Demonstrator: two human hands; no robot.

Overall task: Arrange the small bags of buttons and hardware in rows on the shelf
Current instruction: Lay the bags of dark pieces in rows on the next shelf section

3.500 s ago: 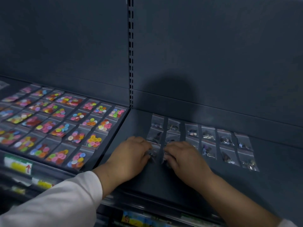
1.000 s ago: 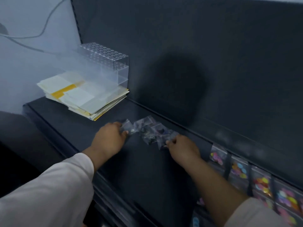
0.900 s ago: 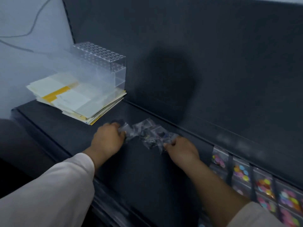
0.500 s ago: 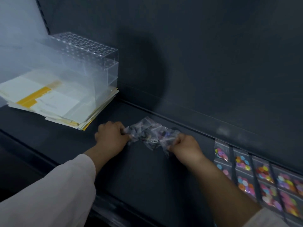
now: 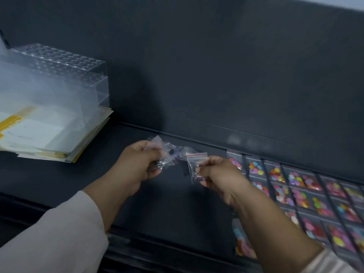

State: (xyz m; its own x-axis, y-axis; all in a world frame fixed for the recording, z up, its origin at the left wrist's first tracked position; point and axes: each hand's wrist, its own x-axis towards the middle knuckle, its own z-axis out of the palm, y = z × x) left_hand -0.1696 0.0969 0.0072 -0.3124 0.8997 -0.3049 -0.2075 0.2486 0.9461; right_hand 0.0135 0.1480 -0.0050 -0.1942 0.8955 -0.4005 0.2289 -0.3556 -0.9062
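My left hand is closed around a bunch of small clear bags with dark pieces inside, held just above the dark shelf. My right hand pinches a single small clear bag with a red seal line, a little to the right of the bunch. Rows of small bags of coloured buttons lie flat on the shelf to the right, partly hidden by my right forearm.
A stack of papers with a yellow strip lies at the left end of the shelf, a clear plastic rack with holes on top of it. The dark back panel rises behind the shelf.
The pile of clear bags left the shelf: my left hand gathered most of it and lifted, my right hand pulled one bag off to the right. The view shifted right.
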